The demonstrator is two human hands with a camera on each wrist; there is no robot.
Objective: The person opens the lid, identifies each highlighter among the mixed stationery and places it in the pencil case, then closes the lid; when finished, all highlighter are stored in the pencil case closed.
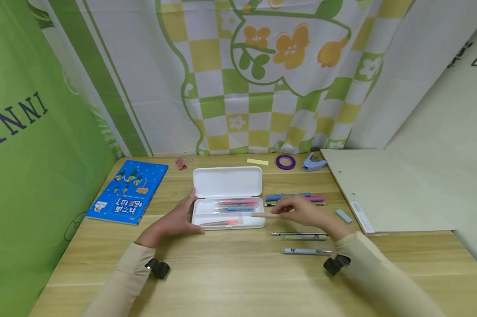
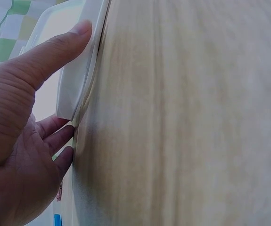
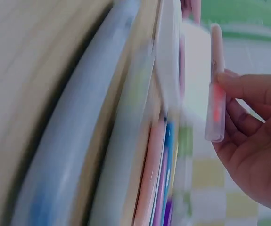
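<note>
The fingers (image 3: 239, 89) of the right hand (image 1: 305, 213) were curled about a pale pink pen (image 1: 264, 215), which was pinched between thumb and fingertips and held level, its free end reaching over the right rim of the white pencil case (image 1: 227, 220). In the right wrist view the pen showed as a translucent pink barrel with an orange-red patch under the thumb; that view was heavily blurred, and no print on the barrel could be read.

The left hand (image 1: 179, 219) was laid against the left end of the case with fingers straight, the thumb (image 2: 55, 52) pressed on the wall of the tray and the other fingers tucked along its lower edge; nothing was gripped by it.

The case lay open near the middle of the wooden table (image 1: 238, 273), its lid (image 1: 227, 181) folded back toward the curtain. Several pens, red, pink and blue, were seen lying lengthwise in the tray.

Right of the case, behind the right hand, a blue pen (image 1: 287, 196), a purple pen (image 1: 315, 198) and a dark thin one were lined up. Nearer the person lay three more pens (image 1: 305, 251), with markings too small to be read.

A blue book (image 1: 128, 191) with white Chinese characters on its cover was placed at the left. On the green cloth beside it the letters "INNI" could be read. A pink binder clip (image 1: 180, 163), a yellow sticky note (image 1: 257, 161), a purple tape roll (image 1: 285, 162) and a blue-grey stapler-like tool (image 1: 313, 163) were set along the back edge. A pale eraser (image 1: 343, 215) lay beside a grey board (image 1: 385, 193) bearing a barcode label.
</note>
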